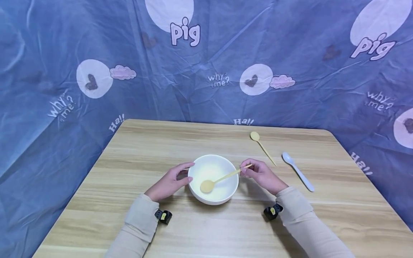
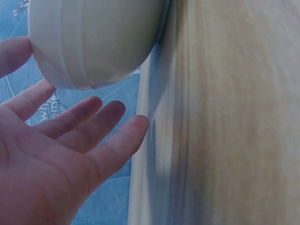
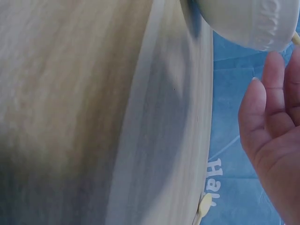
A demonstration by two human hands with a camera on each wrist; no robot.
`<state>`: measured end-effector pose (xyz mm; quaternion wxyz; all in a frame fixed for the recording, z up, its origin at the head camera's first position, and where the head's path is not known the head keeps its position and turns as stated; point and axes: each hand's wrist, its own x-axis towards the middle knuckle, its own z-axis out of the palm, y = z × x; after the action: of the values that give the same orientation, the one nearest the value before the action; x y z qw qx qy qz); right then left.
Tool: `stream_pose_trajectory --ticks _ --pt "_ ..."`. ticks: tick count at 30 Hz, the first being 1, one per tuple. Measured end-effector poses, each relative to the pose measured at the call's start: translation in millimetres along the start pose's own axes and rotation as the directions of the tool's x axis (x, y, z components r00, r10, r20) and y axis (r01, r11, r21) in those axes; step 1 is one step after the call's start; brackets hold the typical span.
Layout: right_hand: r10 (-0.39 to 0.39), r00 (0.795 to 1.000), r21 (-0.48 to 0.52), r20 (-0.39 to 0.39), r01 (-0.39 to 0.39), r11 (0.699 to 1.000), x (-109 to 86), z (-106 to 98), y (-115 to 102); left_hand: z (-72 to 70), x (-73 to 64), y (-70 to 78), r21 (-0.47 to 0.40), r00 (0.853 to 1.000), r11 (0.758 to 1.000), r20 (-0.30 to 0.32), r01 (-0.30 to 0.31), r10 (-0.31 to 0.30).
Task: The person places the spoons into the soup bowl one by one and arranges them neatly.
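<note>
Right hand (image 1: 260, 174) pinching a yellow spoon (image 1: 222, 178), left hand (image 1: 169, 182) loosely touching the white bowl (image 1: 213, 201)
Spoon's head sits in the bowl; second yellow spoon (image 1: 262, 147) and pale-blue spoon (image 1: 300, 173) lie right of it. Light pinch, brace the bowl imo.

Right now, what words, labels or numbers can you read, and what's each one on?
"pig": twice, on the blue cloth.
"why me?": three times, same cloth.
"Ha!!": three times, same cloth.
Yellow marks on the black wrist devices: too small to read.
Raised pattern on the white bowl: too blurred to read.
</note>
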<state>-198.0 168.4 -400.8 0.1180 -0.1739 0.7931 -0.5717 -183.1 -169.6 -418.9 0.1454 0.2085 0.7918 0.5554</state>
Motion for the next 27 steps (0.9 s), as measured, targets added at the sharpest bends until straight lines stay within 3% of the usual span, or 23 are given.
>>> stream_pose_trajectory --ticks 12,27 --pt "-0.012 1.0 -0.038 0.003 0.012 0.999 2.7 -1 1 0.1 0.3 -1.6 -0.006 1.0 1.0 -0.003 -0.002 0.002" --pt "-0.044 0.997 -0.085 -0.065 0.038 0.996 0.5 -11 -3 0.0 1.2 -3.0 0.018 1.0 1.0 -0.003 0.004 -0.004"
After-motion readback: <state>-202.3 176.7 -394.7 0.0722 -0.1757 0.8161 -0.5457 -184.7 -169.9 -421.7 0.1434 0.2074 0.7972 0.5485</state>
